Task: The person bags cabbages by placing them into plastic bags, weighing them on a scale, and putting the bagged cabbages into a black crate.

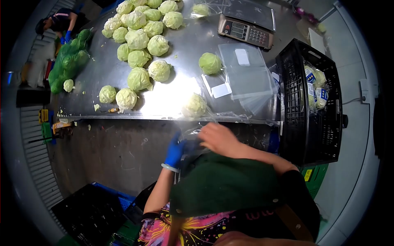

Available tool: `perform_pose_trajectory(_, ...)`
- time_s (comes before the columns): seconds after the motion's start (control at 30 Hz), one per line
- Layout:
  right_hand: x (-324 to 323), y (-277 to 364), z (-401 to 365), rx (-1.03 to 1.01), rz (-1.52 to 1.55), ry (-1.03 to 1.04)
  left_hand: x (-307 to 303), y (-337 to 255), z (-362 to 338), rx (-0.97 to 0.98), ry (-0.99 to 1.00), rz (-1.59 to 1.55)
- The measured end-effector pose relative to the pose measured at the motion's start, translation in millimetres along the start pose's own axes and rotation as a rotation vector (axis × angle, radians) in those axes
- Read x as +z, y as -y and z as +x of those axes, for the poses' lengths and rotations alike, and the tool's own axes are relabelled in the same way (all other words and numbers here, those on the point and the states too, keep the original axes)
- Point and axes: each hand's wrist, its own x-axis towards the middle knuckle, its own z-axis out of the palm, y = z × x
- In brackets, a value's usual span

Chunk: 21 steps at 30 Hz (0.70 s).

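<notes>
A pale green cabbage (194, 105) sits at the front edge of the metal table, inside a clear plastic bag (192, 126) whose loose end reaches toward me. My left hand (175, 152), in a blue glove, is closed on the bag's left side; its fingers are partly blurred. From the right, my bare right hand (219, 138) has curled fingers gripping the film, slightly higher than the left. Another cabbage (209, 63) lies farther back, beside a stack of flat clear bags (250, 78) with white cards on them.
Many loose cabbages (137, 39) cover the table's (92, 78) left and back. A scale (246, 30) stands behind. A black crate (291, 102) at right holds bagged, labelled produce (316, 88). A green net sack (67, 61) lies left, near another person (61, 20).
</notes>
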Motion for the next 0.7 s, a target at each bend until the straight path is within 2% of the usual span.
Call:
perform_pose_trajectory(0.03,1.9,9.5,10.6,-0.065,0.0,0.09,-2.6,-0.5,2.2,-0.004,-0.017,0.007)
perform_pose_trajectory(0.13,44.9,8.0,17.8,-0.139,0.072,0.158,10.9,-16.9,-8.2,-0.054,-0.112,-0.052)
perform_pose_trajectory(0.2,48.0,11.1,22.3,-0.17,0.164,0.467,10.0,-24.8,-13.3,0.092,-0.236,0.094)
perform_pose_trajectory(0.23,42.1,13.6,14.6,-0.217,0.359,0.486,-1.1,-17.3,-7.3,0.26,-0.279,0.136)
perform_pose_trajectory(0.27,35.3,15.9,5.6,-0.224,0.364,0.501,-9.3,-12.8,-9.2,0.254,-0.292,0.126)
perform_pose_trajectory(0.33,23.1,14.4,-5.5,-0.141,0.465,0.332,-12.0,-29.2,-8.6,0.142,-0.194,0.095)
perform_pose_trajectory(0.37,19.1,9.9,-5.5,-0.1,0.454,0.234,-15.6,-21.9,-4.3,0.069,-0.101,-0.031)
perform_pose_trajectory(0.4,20.6,8.1,-1.3,-0.093,0.417,0.121,-6.6,-29.0,-12.9,0.057,-0.118,-0.05)
perform_pose_trajectory(0.47,27.8,12.9,11.4,-0.028,0.322,0.035,17.8,-57.8,-33.9,-0.055,-0.114,-0.136)
perform_pose_trajectory(0.5,32.7,17.5,17.4,-0.035,0.327,0.044,10.8,-52.3,-26.5,-0.034,-0.095,-0.017)
perform_pose_trajectory(0.6,42.6,27.6,32.6,-0.023,0.177,0.051,1.9,-44.7,-21.7,-0.039,-0.05,0.004)
perform_pose_trajectory(0.63,43.8,30.4,33.3,-0.018,0.161,0.102,2.5,-41.8,-19.9,0.012,-0.046,-0.087)
perform_pose_trajectory(0.7,46.3,29.9,33.4,-0.016,0.145,0.17,4.5,-47.4,-22.8,-0.012,-0.049,-0.113)
